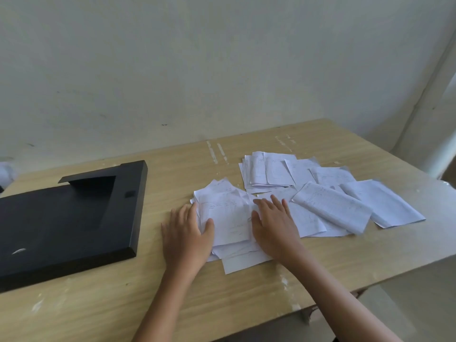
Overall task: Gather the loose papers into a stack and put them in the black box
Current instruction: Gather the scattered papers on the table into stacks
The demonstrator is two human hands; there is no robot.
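Head view: wooden worktop (pixel 172 304) against a pale wall. Black box (pixel 61 218) lies flat at left. Loose papers (pixel 333 201) spread across centre and right, overlapping. Left hand (pixel 185 233) flat, fingers apart, at the left edge of the nearest pile (pixel 227 218). Right hand (pixel 274 223) flat, fingers spread, pressing on the sheets; neither hand grips

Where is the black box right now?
The black box lies on the left side of the wooden table, just left of the left hand and the papers.
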